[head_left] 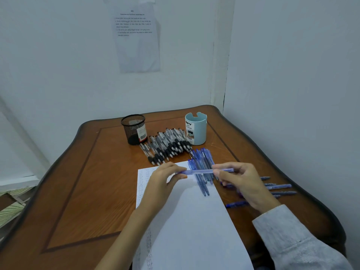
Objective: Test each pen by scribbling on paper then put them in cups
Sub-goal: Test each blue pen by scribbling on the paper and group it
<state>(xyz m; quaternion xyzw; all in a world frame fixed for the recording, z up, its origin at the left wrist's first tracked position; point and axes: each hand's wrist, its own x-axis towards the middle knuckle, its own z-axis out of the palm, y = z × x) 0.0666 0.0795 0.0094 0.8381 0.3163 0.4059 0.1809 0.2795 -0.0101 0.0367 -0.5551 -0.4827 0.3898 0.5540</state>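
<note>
A blue pen [202, 171] is held level above the white paper [192, 221]. My left hand [165, 178] pinches its left end and my right hand [243, 184] pinches its right end. Several blue pens [202, 162] lie in a bunch at the paper's far right corner. More blue pens [280, 187] lie on the table to the right, partly hidden by my right hand. A pile of black pens [167, 145] lies farther back. Behind it stand a black mesh cup [134, 129] on the left and a light blue cup [195, 128] on the right.
The brown wooden table [87, 182] fills a corner between two pale walls. A printed sheet [136, 36] hangs on the back wall. Rows of scribbles run down the paper's left edge.
</note>
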